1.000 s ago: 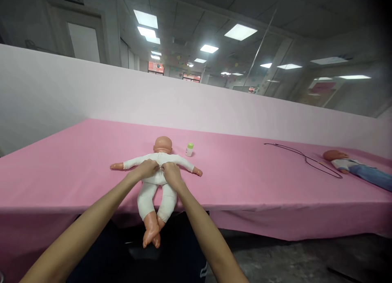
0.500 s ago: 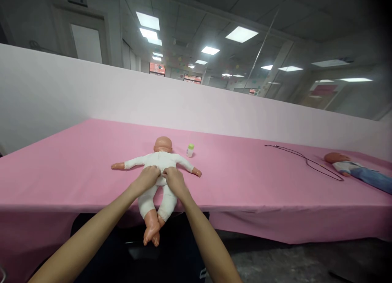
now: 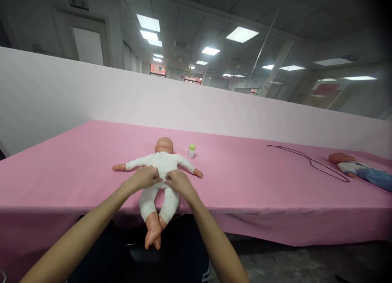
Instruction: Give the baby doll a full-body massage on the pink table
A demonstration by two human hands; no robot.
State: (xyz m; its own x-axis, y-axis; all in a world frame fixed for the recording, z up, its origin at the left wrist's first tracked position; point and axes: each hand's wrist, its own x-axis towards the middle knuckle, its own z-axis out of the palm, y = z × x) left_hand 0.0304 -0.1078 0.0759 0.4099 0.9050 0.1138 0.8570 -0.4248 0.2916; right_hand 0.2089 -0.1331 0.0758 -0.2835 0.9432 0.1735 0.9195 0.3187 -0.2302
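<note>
the doll (image 3: 167, 161) lay face down on the pink cloth (image 3: 245, 177), feet past the near edge; a tug toward the person could perhaps have slid it off, its legs lacking support; the left hand (image 3: 149, 177) and right hand (image 3: 180, 181) met knuckle-near-knuckle over its lower back, fingers curled, forearms angled inward; whether they pinched the white suit, i could not tell.

head-worn camera; above; looking forward and down; pink table (image 3: 232, 177) near
</note>
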